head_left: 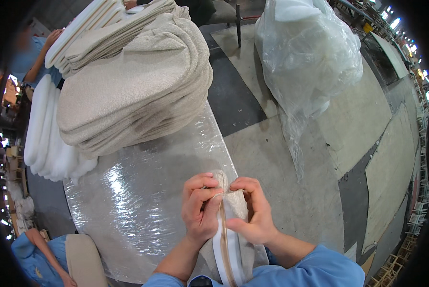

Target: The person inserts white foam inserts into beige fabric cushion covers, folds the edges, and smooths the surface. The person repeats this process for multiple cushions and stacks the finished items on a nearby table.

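Observation:
Close to my body, a beige textured fabric cushion cover (238, 203) stands on its narrow edge. A tan zip (226, 248) runs down it between two white bands. My left hand (200, 205) pinches the far end of the cover, its thumb bent over the fabric beside the zip. On the other side, my right hand (253, 208) grips the same end between curled fingers and thumb. The two hands are almost touching at the top of the zip. Whether the cover has a filling inside is hidden.
A plastic-wrapped table (142, 191) carries a tall stack of beige covers (133, 91). White padded pieces (51, 134) hang at its left. A clear plastic bag (310, 57) of white material is at far right. One person (42, 256) holds a beige cushion (85, 260); another's arm (39, 57) reaches the stack.

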`<state>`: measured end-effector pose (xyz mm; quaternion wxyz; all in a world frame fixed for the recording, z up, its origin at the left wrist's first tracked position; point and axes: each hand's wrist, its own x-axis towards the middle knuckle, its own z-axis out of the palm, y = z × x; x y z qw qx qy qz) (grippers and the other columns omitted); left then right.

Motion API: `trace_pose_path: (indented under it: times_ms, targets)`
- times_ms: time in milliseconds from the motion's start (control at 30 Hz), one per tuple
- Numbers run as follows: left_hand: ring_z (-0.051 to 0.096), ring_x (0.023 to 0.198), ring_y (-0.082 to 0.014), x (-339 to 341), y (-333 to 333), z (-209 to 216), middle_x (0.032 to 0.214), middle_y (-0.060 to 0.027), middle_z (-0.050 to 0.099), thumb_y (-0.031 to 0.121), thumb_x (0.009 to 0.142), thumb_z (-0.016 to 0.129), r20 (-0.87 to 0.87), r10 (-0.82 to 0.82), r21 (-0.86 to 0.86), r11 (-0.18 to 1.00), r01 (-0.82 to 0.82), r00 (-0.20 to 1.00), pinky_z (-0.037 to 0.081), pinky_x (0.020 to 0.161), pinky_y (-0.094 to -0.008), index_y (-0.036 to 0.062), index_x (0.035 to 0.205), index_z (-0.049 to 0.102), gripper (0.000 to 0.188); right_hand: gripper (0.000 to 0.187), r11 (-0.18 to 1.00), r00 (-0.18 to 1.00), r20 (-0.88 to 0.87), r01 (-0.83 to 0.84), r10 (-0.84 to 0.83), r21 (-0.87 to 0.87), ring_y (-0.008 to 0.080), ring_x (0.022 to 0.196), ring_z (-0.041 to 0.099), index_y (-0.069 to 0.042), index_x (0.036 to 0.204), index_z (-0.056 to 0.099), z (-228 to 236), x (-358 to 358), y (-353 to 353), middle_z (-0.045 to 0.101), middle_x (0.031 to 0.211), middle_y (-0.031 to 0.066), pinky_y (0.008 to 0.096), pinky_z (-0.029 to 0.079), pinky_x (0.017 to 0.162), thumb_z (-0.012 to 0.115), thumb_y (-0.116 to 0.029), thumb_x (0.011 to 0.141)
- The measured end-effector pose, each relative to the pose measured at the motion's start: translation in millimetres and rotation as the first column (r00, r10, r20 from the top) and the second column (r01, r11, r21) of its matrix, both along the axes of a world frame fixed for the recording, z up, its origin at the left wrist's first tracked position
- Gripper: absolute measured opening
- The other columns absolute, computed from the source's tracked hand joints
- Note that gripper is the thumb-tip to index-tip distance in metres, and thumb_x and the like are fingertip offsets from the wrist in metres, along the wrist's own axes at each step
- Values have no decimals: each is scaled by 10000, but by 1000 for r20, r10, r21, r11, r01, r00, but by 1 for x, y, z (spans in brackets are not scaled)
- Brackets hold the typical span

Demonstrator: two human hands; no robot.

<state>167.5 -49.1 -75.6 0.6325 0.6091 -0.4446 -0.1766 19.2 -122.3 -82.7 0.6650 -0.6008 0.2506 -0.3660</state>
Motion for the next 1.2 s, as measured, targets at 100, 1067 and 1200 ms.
trace_pose_path:
  times_ms: [100, 1067, 1200]
  targets:
    - [647, 1163, -296, -3, -8, 0, 1132, -120, 656, 0, 948, 758, 67, -2, -2, 1000, 2, 998, 530, 1022, -406, 28, 1002, 734, 65, 425, 998, 985, -167, 29, -38, -51, 172, 1152, 587, -4, 1230, 632, 6, -6, 2, 572, 1276, 116, 322, 481, 995, 876, -78, 890]
    - [621, 1011, -238, -8, 7, -14, 1052, -101, 660, 10, 908, 749, -27, 21, -150, 988, -25, 999, 526, 1039, -474, 39, 959, 733, 60, 200, 630, 876, -405, -472, 261, -616, 273, 634, 656, -75, 857, 562, 60, 13, -38, 572, 747, 73, 410, 511, 515, 727, -153, 940]
    - [595, 1024, -232, -1, 9, -20, 1058, -102, 640, 38, 920, 713, -9, 1, -136, 991, -2, 1000, 513, 1047, -477, 43, 950, 707, 30, 184, 642, 860, -453, -486, 234, -592, 284, 647, 639, -62, 886, 572, 51, 14, -28, 561, 771, 78, 415, 512, 542, 718, -148, 959]
